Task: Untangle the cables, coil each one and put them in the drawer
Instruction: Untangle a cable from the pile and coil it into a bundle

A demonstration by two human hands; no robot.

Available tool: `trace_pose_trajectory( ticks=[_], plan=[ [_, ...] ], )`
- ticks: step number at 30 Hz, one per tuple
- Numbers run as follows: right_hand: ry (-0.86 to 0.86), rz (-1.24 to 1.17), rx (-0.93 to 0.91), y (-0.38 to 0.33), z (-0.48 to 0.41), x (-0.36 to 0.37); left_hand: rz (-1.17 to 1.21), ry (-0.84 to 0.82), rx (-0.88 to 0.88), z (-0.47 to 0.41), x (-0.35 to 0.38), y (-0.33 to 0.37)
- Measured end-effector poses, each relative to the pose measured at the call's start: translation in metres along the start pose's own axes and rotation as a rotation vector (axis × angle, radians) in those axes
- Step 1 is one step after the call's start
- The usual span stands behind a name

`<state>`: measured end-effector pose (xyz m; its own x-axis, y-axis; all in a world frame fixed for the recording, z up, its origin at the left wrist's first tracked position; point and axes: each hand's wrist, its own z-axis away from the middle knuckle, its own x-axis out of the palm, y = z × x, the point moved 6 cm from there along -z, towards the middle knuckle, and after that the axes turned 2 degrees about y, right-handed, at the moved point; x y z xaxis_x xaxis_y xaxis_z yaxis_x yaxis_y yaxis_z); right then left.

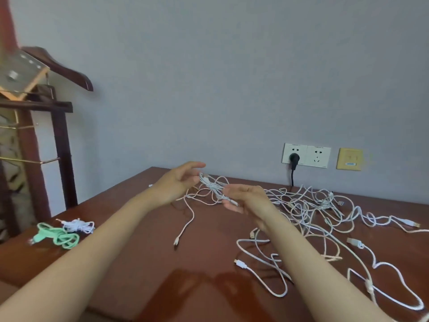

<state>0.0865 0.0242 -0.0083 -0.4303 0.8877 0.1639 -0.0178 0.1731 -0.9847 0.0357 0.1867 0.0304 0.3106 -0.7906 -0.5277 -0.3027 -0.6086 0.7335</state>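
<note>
Above the brown table (pixel 139 263) I hold a small knot of white and pink cables (pixel 212 187) between both hands. My left hand (pixel 178 181) grips its left end with curled fingers, thumb raised. On the knot's right end, my right hand (pixel 247 198) pinches a strand with a connector. One pink strand (pixel 185 226) hangs from the knot down to the tabletop. A big tangle of white and pink cables (pixel 313 212) spreads over the right half of the table. A coiled green cable (pixel 59 237) and a coiled white cable (pixel 79 225) lie at the left edge. No drawer is in view.
A wall socket (pixel 306 156) with a black plug (pixel 294 158) and cord sits behind the table, beside a yellow wall plate (pixel 349 159). A dark wooden stand (pixel 62 154) with a hanger top stands at the left.
</note>
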Motion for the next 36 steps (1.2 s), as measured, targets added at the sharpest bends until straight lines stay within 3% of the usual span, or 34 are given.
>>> trace_pose_trajectory(
  ticks=[4,7,10,15,25,36],
  plan=[
    [0.009,0.063,-0.041,0.006,-0.014,0.046,-0.712,-0.054,0.158,0.007,-0.027,-0.012],
    [0.024,0.168,-0.083,0.011,-0.026,0.077,-0.956,-0.004,0.205,0.012,-0.048,-0.022],
    [0.009,0.252,-0.091,0.022,-0.037,0.106,-0.987,0.006,0.178,0.016,-0.069,-0.039],
    [-0.067,0.315,-0.096,0.048,-0.047,0.151,-1.174,-0.167,0.085,0.023,-0.091,-0.07],
    [-0.067,0.299,-0.076,0.09,-0.063,0.198,-1.243,-0.251,-0.029,0.035,-0.105,-0.112],
    [-0.198,0.831,-0.317,0.108,-0.072,0.223,-1.35,-0.266,-0.356,0.044,-0.115,-0.151]
  ],
)
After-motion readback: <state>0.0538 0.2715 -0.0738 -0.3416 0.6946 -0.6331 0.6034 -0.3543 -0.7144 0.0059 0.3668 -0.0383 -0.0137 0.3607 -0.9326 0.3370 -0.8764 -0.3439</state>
